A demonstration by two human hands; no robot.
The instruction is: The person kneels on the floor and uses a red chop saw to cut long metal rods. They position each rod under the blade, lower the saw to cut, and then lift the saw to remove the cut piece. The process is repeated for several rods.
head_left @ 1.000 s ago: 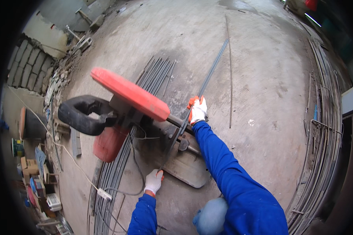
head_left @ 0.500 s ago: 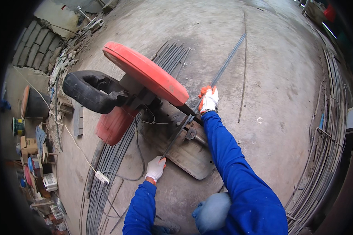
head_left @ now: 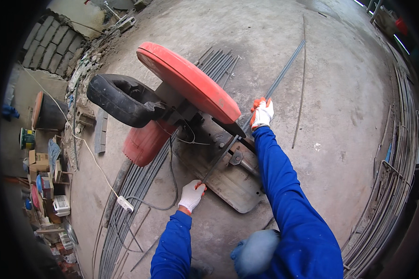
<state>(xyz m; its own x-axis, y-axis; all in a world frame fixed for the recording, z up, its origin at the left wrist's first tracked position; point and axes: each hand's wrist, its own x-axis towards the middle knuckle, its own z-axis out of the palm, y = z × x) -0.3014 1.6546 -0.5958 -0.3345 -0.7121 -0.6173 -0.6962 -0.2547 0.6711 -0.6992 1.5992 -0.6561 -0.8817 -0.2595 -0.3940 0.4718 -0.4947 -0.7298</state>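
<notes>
Presently grasping metal rods: near end with low-held left hand, farther along with forward-stretched right hand.

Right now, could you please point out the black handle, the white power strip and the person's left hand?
Black handle (head_left: 120, 111), head view: the side of its loop nearest the person.
White power strip (head_left: 125, 203), head view: the middle of its body.
Left hand (head_left: 191, 194), head view: the back of the glove.
</notes>
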